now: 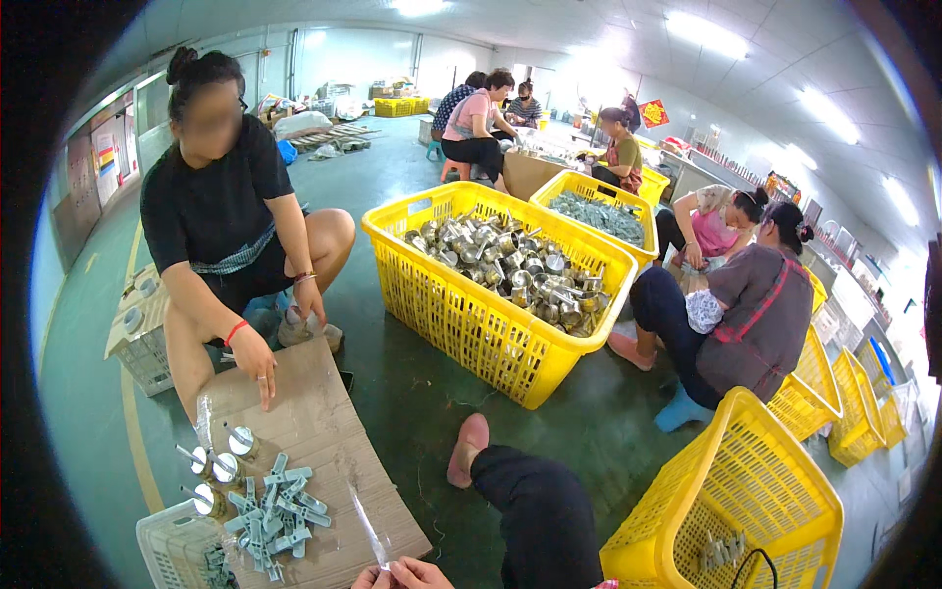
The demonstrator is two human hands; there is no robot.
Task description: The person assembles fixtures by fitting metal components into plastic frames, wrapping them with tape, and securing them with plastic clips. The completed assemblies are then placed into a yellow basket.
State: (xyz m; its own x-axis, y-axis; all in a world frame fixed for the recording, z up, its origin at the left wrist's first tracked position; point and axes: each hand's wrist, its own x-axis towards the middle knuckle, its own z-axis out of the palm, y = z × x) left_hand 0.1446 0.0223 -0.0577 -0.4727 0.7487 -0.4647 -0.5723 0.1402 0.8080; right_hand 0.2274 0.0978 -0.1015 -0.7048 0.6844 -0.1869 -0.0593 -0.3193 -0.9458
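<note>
clear plastic sleeve [370, 535], long & thin, sits at bottom centre; long axis runs up-left to down-right, lower end pinched in both hands, left hand [371, 578] & right hand [420, 573] closed on it at frame edge. it hangs just above a cardboard sheet [324, 432] on the floor, w/ grey metal latches [277, 510] piled near, left of it. yellow crate [471, 324] of metal knobs beyond.

Bright, even light from ceiling strip lamps [706, 34]; glare above yellow crate [461, 314]; heavy fisheye bending, black vignette corners.
</note>
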